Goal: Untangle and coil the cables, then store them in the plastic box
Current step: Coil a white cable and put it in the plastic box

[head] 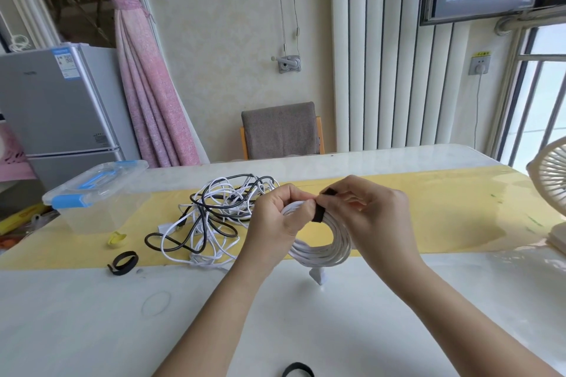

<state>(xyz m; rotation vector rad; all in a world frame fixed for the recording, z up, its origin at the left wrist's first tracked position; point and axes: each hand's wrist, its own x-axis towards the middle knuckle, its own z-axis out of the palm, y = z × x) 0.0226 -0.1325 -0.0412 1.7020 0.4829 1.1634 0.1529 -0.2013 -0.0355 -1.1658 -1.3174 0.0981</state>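
Note:
I hold a coiled white cable (326, 249) upright above the table's middle. My left hand (280, 219) grips the coil's top left. A black strap (319, 214) wraps over the coil's top, and my right hand (372, 217) pinches its free end. The cable's white plug (317, 275) hangs below the coil. A tangle of black and white cables (214, 217) lies on the yellow runner to the left. Further left stands the clear plastic box (92, 208), its lid with blue latches on.
A yellow strap (117, 239) and a black strap loop (122, 262) lie in front of the box. Another black strap (297, 371) sits at the near edge. A white fan (551, 193) stands at the right. A grey chair (280, 131) is behind the table.

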